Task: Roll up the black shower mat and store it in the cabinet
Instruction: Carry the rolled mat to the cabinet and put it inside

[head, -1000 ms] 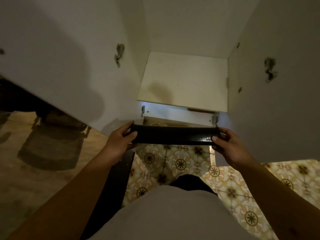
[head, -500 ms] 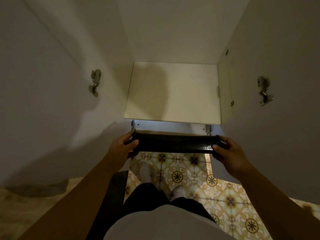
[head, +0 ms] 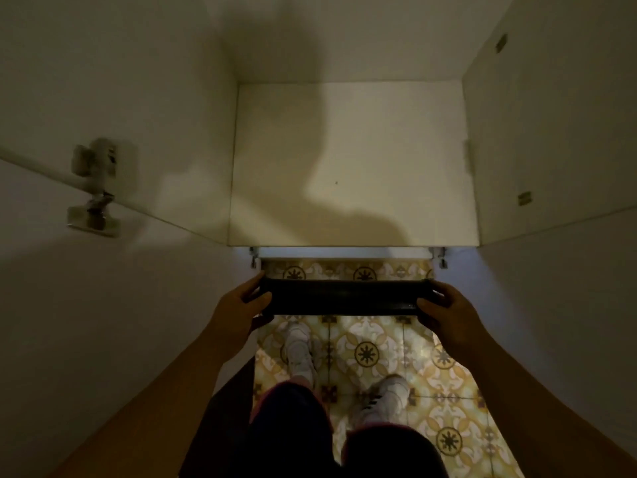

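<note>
The black shower mat is rolled into a tight horizontal tube and held level in the air, just in front of the open white cabinet. My left hand grips the tube's left end and my right hand grips its right end. The cabinet's pale bottom shelf lies beyond and slightly below the roll, with nothing on it except my shadow.
Both cabinet doors stand open: the left door with a metal hinge, the right door. Patterned floor tiles and my white shoes show below the roll.
The view has closed in on the cabinet, which now fills more of the frame. The roll stays gripped at both ends, close to the shelf's front edge.
</note>
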Demonstrator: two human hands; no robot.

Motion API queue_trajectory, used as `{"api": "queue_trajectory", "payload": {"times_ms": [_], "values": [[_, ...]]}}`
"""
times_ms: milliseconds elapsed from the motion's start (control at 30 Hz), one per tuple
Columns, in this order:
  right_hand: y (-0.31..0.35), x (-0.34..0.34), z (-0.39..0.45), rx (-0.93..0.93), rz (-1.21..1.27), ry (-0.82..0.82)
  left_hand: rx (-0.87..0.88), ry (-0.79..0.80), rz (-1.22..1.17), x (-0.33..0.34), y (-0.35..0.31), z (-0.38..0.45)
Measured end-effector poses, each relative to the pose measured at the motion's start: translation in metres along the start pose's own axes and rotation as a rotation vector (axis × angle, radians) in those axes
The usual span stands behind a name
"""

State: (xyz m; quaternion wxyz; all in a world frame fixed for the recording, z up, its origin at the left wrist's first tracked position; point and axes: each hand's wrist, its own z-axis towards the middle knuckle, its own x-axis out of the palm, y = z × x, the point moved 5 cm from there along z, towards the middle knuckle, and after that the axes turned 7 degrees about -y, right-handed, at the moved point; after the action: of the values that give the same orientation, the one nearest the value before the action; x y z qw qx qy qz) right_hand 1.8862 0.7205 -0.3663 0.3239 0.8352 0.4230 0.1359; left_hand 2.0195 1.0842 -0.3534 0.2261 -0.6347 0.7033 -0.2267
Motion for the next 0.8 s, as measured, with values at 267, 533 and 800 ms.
{"api": "queue_trajectory", "payload": {"times_ms": [267, 533, 800], "values": [[-0.106, 0.022, 0.177, -0.034, -0.153, 0.038, -0.001, -0.059, 0.049, 0.013, 0.107, 0.18], [-0.159, 0.051, 0.334, -0.2, -0.294, 0.172, 0.194, 0.0, 0.133, 0.024, 0.158, 0.331], [-0.158, 0.106, 0.435, -0.446, -0.507, 0.222, 0.464, -0.084, 0.362, 0.014, 0.156, 0.424]]}}
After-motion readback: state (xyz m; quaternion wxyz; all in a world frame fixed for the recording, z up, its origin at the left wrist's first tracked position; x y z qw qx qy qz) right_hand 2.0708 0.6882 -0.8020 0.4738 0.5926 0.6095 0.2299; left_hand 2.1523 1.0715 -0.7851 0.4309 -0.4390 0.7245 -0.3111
